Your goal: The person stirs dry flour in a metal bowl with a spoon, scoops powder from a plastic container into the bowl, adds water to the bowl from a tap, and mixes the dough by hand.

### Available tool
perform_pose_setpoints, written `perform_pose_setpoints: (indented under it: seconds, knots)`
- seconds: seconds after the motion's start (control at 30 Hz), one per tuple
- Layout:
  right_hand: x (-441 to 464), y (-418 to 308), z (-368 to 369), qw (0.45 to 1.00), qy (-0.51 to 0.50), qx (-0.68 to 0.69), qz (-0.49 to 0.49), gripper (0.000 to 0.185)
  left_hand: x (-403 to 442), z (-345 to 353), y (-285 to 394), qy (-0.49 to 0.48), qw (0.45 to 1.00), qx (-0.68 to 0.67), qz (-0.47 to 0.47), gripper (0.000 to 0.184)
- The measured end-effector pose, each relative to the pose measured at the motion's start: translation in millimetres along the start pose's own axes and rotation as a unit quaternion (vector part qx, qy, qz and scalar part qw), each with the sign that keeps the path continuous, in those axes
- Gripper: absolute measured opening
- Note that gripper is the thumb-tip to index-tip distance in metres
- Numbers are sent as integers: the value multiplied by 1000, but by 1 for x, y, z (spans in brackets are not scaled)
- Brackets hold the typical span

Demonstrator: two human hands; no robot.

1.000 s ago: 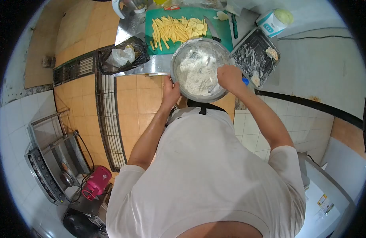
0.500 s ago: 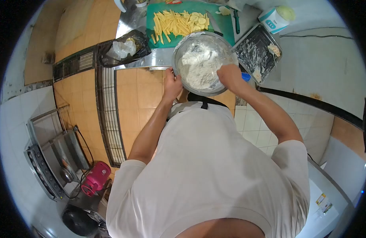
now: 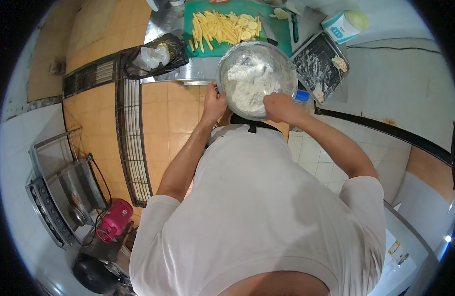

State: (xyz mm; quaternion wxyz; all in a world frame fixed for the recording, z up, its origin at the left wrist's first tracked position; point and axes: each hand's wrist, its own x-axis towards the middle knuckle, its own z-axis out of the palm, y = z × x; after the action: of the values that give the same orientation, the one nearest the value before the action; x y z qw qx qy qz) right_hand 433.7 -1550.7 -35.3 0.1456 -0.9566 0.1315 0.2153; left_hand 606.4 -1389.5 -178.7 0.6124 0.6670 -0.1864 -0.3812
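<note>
A round metal bowl (image 3: 221, 74) with white flour (image 3: 249, 89) in it stands at the near edge of the counter, close to my body. My left hand (image 3: 215, 103) is closed on the bowl's left rim. My right hand (image 3: 281, 107) is a closed fist over the bowl's lower right side, next to the flour. What it holds, if anything, is hidden under the fingers. Beyond the bowl, cut potato sticks and round slices (image 3: 222, 27) lie on a green cutting board (image 3: 279, 37).
A black plastic bag (image 3: 175, 56) sits left of the bowl. To the right are a dark tray (image 3: 314, 64) smeared with white and a blue item (image 3: 302, 95). A green-handled knife (image 3: 294, 27) lies on the board's right side. A pink gas cylinder (image 3: 116, 217) stands at lower left.
My right hand has moved left and toward my body across the bowl, still closed. My left hand keeps its grip on the rim.
</note>
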Motion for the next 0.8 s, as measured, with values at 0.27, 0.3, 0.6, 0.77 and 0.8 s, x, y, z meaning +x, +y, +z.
perform_pose_setpoints:
  seconds: [0.27, 0.3, 0.6, 0.77, 0.8]
  knots:
    - [55, -3, -9, 930, -192, 250, 189, 25, -4, 0, 8, -19, 999, -7, -30, 34]
    - [56, -2, -7, 902, -199, 313, 223, 24, -3, -1, 8, -22, 1000, 4, -21, 34]
    - [80, -21, 44, 975, 75, 200, 65, 21, -6, -5, 25, -76, 994, -23, -70, 39]
    - [86, -2, 13, 965, 84, 158, 190, 25, -11, -1, 47, -67, 989, -59, -121, 40]
    - [86, 5, 7, 959, 67, 156, 228, 26, -11, -1, 46, -62, 988, -72, -118, 39]
